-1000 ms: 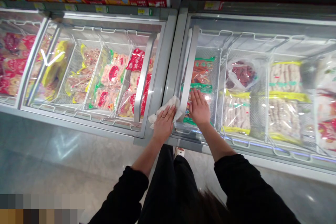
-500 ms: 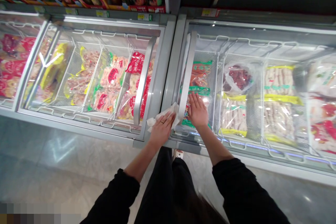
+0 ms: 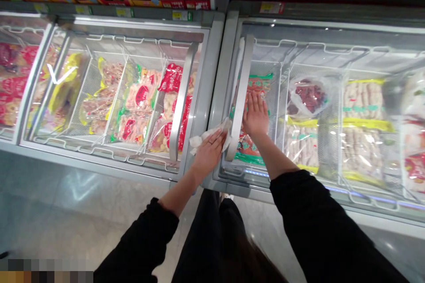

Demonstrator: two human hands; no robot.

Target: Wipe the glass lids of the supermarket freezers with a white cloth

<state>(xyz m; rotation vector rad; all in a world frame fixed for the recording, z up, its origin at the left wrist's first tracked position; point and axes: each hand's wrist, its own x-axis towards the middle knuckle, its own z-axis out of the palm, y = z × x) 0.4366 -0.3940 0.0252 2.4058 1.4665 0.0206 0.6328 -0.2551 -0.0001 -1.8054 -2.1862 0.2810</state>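
Seen from my head camera, my left hand presses flat, fingers loose, on the crumpled white cloth just left of the grey lid handle. The handle's long axis points away from me. My right hand lies spread on the glass lid, just right of it.

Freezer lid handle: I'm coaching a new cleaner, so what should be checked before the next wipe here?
1. White cloth under the left hand: ok, pressed on the grey frame, its edge at the lid handle.
2. Right hand steadying: ok, flat on the glass lid, fingers spread.
3. Hands apart: ok, the handle runs between them.
4. Lid fully shut: cannot tell.
5. Cloth clean or damp: cannot tell.
6. Sleeves off the wrists: ok, both forearms bare.
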